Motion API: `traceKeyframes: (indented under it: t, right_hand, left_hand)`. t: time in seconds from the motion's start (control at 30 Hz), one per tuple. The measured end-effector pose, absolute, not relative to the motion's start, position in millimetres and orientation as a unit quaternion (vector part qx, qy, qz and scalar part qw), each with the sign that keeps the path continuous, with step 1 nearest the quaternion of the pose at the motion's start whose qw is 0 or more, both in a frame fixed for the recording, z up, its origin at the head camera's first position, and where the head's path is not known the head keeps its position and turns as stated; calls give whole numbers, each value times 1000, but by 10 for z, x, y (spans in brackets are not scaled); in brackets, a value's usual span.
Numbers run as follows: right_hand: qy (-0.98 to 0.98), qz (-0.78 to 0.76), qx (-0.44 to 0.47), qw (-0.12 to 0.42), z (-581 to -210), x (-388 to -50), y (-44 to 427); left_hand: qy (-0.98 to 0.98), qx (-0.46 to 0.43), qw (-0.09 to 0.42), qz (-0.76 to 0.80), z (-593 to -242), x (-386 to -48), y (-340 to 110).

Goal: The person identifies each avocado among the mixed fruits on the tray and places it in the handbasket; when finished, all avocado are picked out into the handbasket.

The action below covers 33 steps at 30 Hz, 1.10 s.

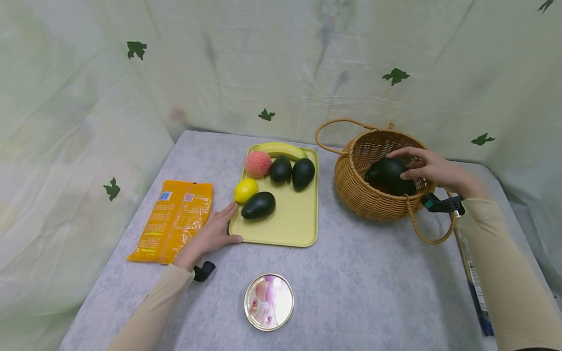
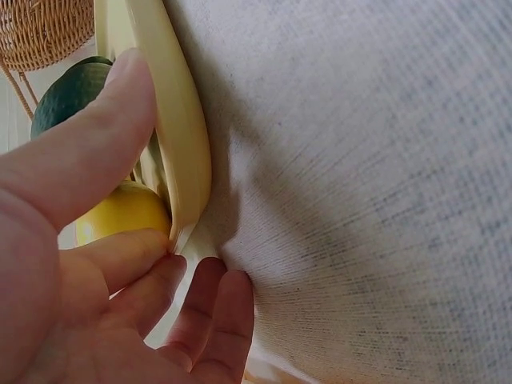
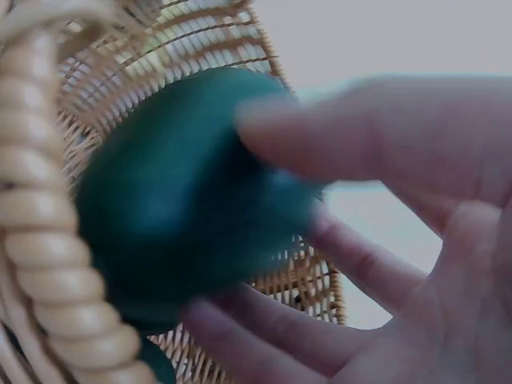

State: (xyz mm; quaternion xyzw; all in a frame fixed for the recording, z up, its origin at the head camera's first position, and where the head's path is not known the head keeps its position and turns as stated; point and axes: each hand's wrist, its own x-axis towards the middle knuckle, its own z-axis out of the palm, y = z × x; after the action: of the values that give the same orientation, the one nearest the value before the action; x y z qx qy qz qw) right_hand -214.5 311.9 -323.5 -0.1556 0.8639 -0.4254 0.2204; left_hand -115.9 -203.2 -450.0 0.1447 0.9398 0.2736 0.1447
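We see an avocado inside the wicker basket, towards the right end of the counter. The right hand reaches over the rim and grips it, thumb on one side and curved fingers on the other; in the right wrist view we find the fruit blurred, with a bit of another dark green thing showing below it. One of the basket's looped handles stands out at the back left, and the other hangs at the front right, beneath the wrist strap. To the left of the basket lies a pale yellow tray. The left hand touches its near left corner, thumb and fingers spread apart, with the thumb along the front edge and the fingertips at the side. On the tray we count a lemon just beside a lying avocado, then a round pinkish-red fruit, two more avocados side by side, and a banana along the back. Farther left we notice an orange packet lying flat, and nearer to us a round tin with a fruit picture on its lid. Behind everything hangs a pale curtain with dark green patches.
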Motion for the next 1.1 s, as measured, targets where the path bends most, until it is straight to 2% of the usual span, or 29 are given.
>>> traceKeyframes:
  t: [0.37, 0.63, 0.83, 1.1]
  right_hand:
    - [841, -466, -165, 218, -3317, -2157, 3081]
    - [775, -568, -170, 217, -3308, -2148, 2985]
    - [688, -661, -216, 208, -3247, -2093, 2682]
    - [674, -665, -248, 203, -3268, -2050, 2070]
  left_hand:
    - [939, 139, 151, 275, -4492, -1162, -2030]
    - [939, 135, 155, 277, -4504, -1161, -2035]
    - [938, 134, 153, 280, -4505, -1158, -2049]
    - [936, 137, 154, 284, -4511, -1165, -2040]
